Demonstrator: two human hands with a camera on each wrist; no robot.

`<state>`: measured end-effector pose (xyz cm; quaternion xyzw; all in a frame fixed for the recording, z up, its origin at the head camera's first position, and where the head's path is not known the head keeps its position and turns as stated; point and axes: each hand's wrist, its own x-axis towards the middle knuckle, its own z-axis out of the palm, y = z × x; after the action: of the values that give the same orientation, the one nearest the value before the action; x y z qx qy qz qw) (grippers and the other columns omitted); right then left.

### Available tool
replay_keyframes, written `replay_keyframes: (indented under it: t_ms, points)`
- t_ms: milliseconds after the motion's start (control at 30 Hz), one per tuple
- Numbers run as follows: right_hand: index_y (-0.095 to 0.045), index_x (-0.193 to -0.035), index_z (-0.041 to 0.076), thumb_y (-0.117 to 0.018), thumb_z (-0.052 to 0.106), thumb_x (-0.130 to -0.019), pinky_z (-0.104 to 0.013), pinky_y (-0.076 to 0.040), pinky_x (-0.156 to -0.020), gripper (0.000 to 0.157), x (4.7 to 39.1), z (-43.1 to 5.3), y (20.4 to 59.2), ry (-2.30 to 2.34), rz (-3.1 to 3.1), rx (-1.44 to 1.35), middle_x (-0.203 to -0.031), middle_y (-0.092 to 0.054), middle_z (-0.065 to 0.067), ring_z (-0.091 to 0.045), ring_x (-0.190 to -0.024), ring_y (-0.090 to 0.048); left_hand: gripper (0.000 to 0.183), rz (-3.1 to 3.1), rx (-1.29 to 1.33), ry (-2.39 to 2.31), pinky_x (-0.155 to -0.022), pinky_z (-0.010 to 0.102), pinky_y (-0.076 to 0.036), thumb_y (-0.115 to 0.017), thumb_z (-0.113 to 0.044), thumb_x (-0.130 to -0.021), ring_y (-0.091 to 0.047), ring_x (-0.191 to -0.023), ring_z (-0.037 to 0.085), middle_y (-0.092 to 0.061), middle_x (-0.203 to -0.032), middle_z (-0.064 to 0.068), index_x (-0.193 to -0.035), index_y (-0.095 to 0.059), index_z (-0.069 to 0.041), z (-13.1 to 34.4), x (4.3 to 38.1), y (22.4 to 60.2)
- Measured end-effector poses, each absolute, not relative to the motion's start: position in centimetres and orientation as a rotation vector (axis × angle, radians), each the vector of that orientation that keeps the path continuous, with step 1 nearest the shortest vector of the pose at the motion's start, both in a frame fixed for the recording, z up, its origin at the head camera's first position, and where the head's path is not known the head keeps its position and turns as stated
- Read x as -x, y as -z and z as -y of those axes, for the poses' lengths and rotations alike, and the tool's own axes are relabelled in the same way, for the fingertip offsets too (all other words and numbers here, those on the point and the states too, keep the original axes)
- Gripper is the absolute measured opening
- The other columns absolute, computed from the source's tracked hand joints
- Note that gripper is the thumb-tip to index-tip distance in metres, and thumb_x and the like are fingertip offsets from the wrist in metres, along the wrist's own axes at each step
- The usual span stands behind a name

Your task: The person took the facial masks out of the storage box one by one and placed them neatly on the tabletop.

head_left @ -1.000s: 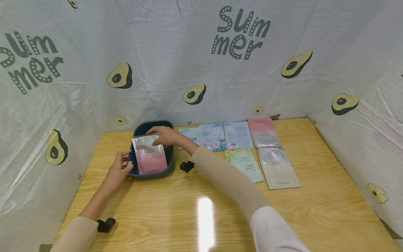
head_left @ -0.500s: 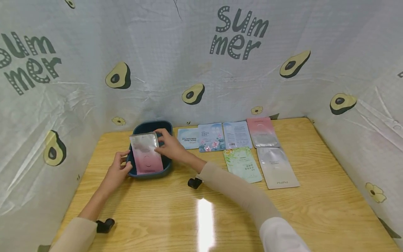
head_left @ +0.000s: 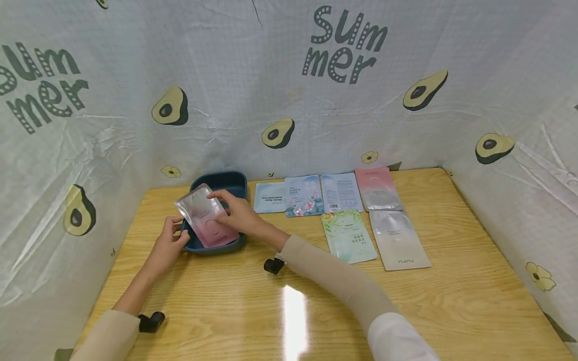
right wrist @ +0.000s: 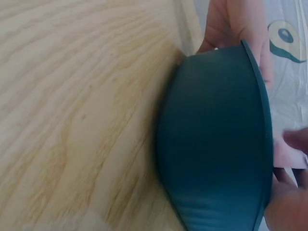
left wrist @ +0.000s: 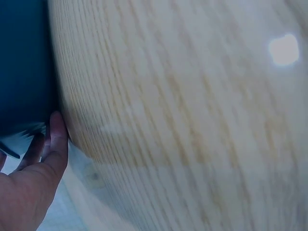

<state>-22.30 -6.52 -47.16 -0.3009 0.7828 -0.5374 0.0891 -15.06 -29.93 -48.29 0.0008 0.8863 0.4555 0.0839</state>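
Note:
A dark blue plastic bin (head_left: 231, 245) stands at the back left of the table. My left hand (head_left: 170, 240) holds it at its left side, fingers at the rim; in the left wrist view, the fingers (left wrist: 58, 139) lie against the bin's outer wall. With thumb and fingers, my right hand (head_left: 239, 213) pinches a pink and silver sheet mask packet (head_left: 205, 220) by its right edge. The packet leans to the left, its pink lower end inside the bin and its silver top over the left rim. In the right wrist view the bin's wall (right wrist: 211, 139) hides most of the packet.
Right of the bin lie several flat packets: a small light blue one (head_left: 270, 196), a floral blue one (head_left: 303, 195), a pale blue one (head_left: 341, 192), a green one (head_left: 348, 235), a pink one (head_left: 378, 188) and a silver-beige one (head_left: 399, 239). A printed white cloth (head_left: 226, 100) hangs behind.
My right hand has shifted from the packet's top to its right edge. The packet has turned, its silver top now tipped left and over the rim. The left hand stays in place.

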Motion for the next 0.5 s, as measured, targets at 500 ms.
replay_keyframes:
  t_ms: [500]
  points:
    - [-0.032,-0.157,0.024,-0.062,0.000,-0.097,-0.021,-0.040,-0.057,0.071,23.03,6.46,47.20,1.362,-2.352,1.073,-0.084,-0.059,-0.005,-0.014,-0.061,-0.050,0.052,-2.634,0.007,-1.371,-0.079,0.022,-0.051,-0.040,-0.018,-0.108,-0.049,-0.128,0.053,-0.038,-0.147,0.039,-0.152,-0.019,-0.001,29.78,15.04,48.49]
